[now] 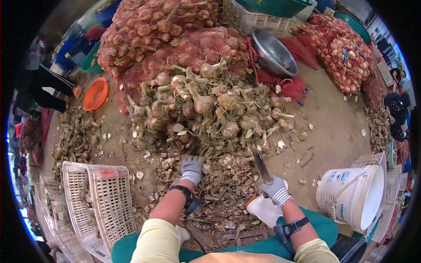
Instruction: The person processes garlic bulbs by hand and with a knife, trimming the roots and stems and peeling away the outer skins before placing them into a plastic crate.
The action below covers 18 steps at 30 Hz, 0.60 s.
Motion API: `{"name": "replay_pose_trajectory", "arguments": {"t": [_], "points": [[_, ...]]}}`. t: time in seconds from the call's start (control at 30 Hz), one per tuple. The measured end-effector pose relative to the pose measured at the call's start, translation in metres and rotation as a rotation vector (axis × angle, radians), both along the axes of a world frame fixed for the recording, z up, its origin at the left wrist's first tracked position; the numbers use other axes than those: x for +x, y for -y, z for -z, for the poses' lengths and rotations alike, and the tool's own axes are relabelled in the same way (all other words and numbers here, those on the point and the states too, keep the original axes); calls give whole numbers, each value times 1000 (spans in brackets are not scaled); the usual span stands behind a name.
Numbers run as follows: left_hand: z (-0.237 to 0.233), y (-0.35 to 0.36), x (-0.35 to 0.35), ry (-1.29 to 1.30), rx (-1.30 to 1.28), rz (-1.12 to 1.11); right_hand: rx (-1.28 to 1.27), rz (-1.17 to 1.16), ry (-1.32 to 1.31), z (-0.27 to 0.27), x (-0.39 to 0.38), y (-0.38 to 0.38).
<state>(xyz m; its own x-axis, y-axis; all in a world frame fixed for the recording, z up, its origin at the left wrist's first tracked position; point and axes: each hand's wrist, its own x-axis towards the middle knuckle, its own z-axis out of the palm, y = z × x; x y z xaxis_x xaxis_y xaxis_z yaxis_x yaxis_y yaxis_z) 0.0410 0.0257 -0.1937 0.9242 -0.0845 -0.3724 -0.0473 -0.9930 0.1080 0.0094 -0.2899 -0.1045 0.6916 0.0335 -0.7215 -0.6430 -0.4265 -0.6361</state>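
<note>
The brown floor (324, 131) of a crowded work area spreads under everything, strewn with scraps of skin and leaf. At the far side, red mesh sacks (162, 26) full of bulbs are piled up, with another bulging sack (351, 61) at the far right. Between them a metal basin (275, 52) sits tilted, and a white crate (258, 23) stands behind it.

In the middle lies a heap of garlic bulbs (201, 103), stems and roots still attached, mixed with dry leaves. Nearer, a litter of trimmings (223, 193) runs down to the person's white boots (268, 209) and green trousers (322, 221).

The left hand (191, 168), in a grey and white glove, reaches palm down to the near edge of the heap. Its fingertips are dark and blend into the debris, so how far the fingers are bent, and whether they hold anything, cannot be told. The right hand (276, 190), in a striped glove, is closed around the near end of a flat, dark tool (261, 165), which points away toward the heap's near right edge.

Perforated plastic crates (112, 204) stand at the near left, and a white bucket (346, 195) leans on its side at the near right. An orange basin (95, 94) lies at the far left, close to another person's legs (48, 90). More people (397, 109) are at the far right.
</note>
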Motion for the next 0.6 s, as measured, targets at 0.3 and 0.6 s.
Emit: {"name": "replay_pose_trajectory", "arguments": {"t": [0.3, 0.6], "points": [[-84, -18, -30, 33, -809, -213, -251, -339, 266, -5, -1, -30], [-183, 50, -60, 421, -133, 43, 29, -281, 736, -87, -41, -77]]}}
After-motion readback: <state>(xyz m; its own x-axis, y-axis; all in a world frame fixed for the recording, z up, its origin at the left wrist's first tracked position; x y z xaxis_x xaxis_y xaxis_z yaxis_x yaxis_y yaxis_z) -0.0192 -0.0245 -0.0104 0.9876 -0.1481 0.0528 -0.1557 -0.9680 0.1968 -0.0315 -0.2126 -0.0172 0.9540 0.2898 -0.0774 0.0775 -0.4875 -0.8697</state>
